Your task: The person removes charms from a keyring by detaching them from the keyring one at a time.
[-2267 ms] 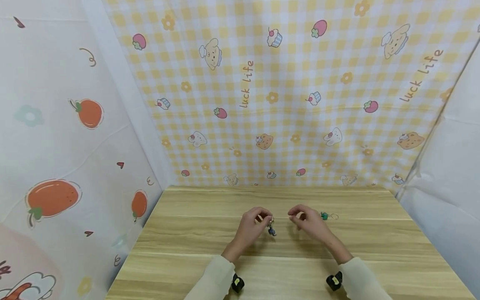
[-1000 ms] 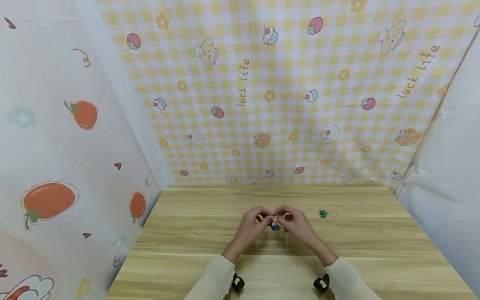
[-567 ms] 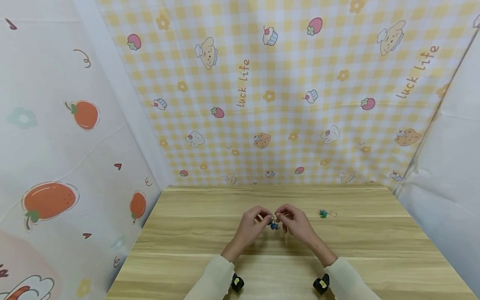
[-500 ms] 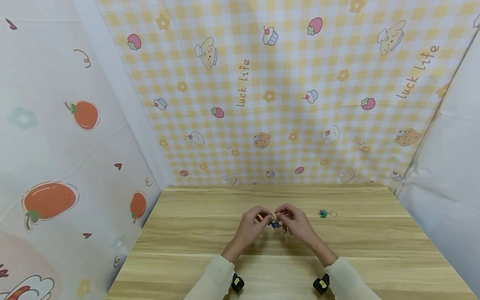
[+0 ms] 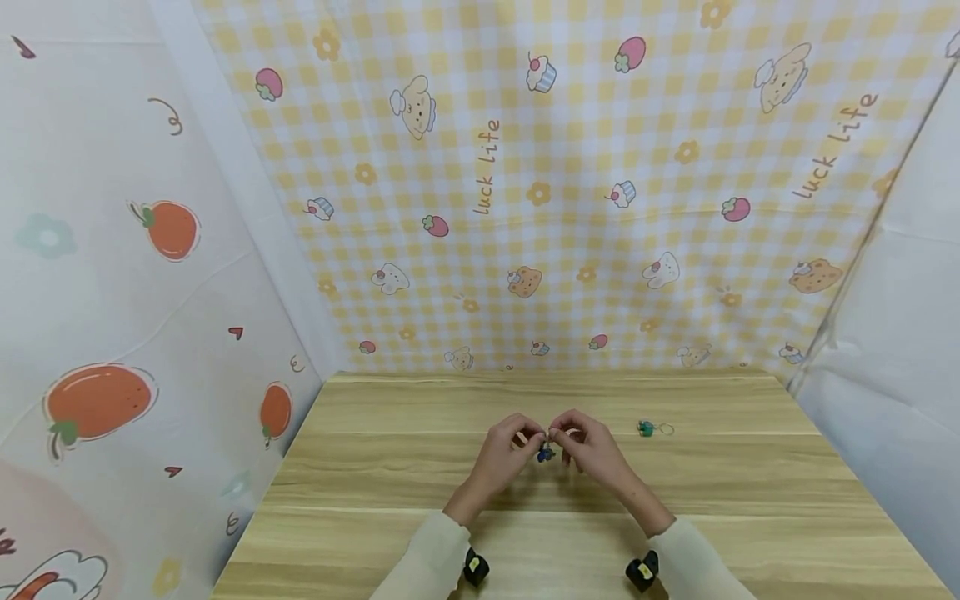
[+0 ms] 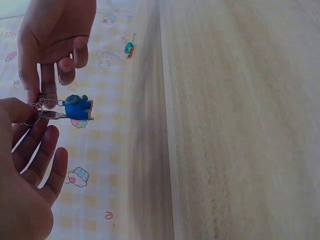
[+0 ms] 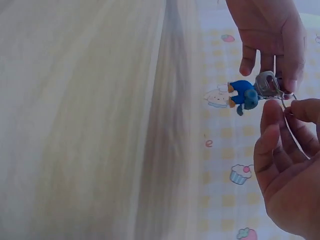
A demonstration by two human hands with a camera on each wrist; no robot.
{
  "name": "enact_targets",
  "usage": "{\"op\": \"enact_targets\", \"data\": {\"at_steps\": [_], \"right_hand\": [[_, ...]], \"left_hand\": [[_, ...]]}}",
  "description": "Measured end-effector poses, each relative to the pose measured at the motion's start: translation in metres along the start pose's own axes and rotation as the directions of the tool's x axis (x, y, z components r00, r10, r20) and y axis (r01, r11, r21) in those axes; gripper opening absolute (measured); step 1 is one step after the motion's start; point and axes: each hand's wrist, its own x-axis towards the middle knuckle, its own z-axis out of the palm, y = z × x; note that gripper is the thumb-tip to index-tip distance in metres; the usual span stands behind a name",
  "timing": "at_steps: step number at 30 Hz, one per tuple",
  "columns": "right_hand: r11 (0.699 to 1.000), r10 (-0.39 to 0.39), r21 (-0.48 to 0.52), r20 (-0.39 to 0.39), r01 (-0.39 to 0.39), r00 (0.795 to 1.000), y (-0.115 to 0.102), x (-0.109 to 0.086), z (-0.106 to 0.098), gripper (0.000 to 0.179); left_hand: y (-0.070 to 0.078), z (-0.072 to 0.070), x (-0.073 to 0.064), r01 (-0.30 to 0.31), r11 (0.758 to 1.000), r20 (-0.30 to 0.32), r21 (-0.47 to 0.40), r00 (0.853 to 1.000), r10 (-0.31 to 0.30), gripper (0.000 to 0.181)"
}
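A keychain with a small blue elephant charm [image 6: 77, 107] hangs between both hands over the table, near its middle. My left hand [image 5: 498, 454] pinches its metal fittings between thumb and index finger. From the other side my right hand [image 5: 592, 446] pinches the thin wire key ring [image 7: 295, 135], its fingertips almost meeting the left ones. A short chain [image 6: 50, 102] and a flat metal clasp [image 7: 266, 84] join charm and ring. The fingertips partly hide where ring and clasp meet. Remaining fingers of both hands are loosely bent.
A second keychain, with a green charm [image 5: 646, 428] and a wire ring [image 5: 665, 429], lies on the wooden table [image 5: 375, 467] right of the hands. Behind the table hangs a yellow checked cloth [image 5: 570, 233]. Black wrist cameras [image 5: 476, 567] sit at both cuffs.
My right hand has moved left from near the green keychain to meet the left hand at the blue one. Since then the blue charm has swung and turned slightly; the left hand has stayed put.
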Motion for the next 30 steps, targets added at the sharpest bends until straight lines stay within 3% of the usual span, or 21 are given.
{"op": "enact_targets", "data": {"at_steps": [6,9,21,30], "right_hand": [[0.968,-0.138,-0.216,-0.035,0.127,0.990,-0.0044,0.0026,-0.0002,0.008],[0.955,-0.162,-0.258,-0.041,0.146,0.986,-0.0058,0.0035,-0.0008,0.011],[0.996,-0.008,-0.089,-0.028,0.005,1.000,-0.0058,0.0012,-0.0038,0.010],[0.991,-0.068,-0.123,-0.046,0.062,0.997,-0.0043,0.0030,-0.0041,0.006]], "left_hand": [[0.0002,0.0003,-0.0012,0.012,1.000,0.009,0.005,1.000,-0.012,0.007],[0.0003,0.0004,-0.0008,0.010,1.000,0.015,0.004,1.000,-0.010,0.008],[0.0000,-0.0010,0.0003,0.032,0.999,0.022,0.003,0.999,-0.032,0.012],[0.0005,-0.0044,0.0004,0.000,1.000,0.054,0.014,0.999,-0.001,0.019]]}}
